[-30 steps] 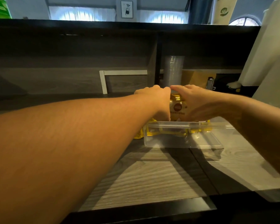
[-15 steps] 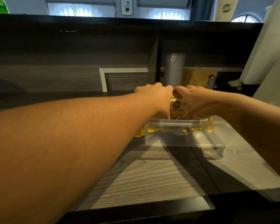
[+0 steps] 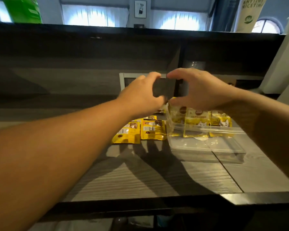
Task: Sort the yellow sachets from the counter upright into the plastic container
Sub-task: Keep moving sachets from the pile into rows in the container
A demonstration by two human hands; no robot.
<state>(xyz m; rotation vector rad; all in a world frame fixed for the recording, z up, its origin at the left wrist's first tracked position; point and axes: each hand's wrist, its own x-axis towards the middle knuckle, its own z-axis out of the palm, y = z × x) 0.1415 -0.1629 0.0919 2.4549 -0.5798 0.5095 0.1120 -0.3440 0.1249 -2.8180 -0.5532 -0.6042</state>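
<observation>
Grey wood-grain tabletop [image 3: 140,177] carries a clear plastic container [image 3: 207,147] near its right edge, yellow sachets [image 3: 198,120] upright inside (others [image 3: 140,130] flat alongside). Left hand [image 3: 140,95] and right hand [image 3: 200,90] hover above, fingers spread, empty.

Your plastic container [image 3: 207,147] is sitting on the worktop [image 3: 148,177], right of centre. Three sachets [image 3: 196,121] are standing upright in a row along its far wall, side by side, left to right. Loose sachets [image 3: 153,130] are lying flat on the worktop just left of the container, one pair side by side nearest you, more lying behind them toward the back. Your left hand [image 3: 140,95] is hovering above those far loose sachets; your right hand [image 3: 198,90] is hovering over the container's far left corner, beside the left one, fingertips nearly meeting. A raised shelf [image 3: 140,34] is running behind everything.
</observation>
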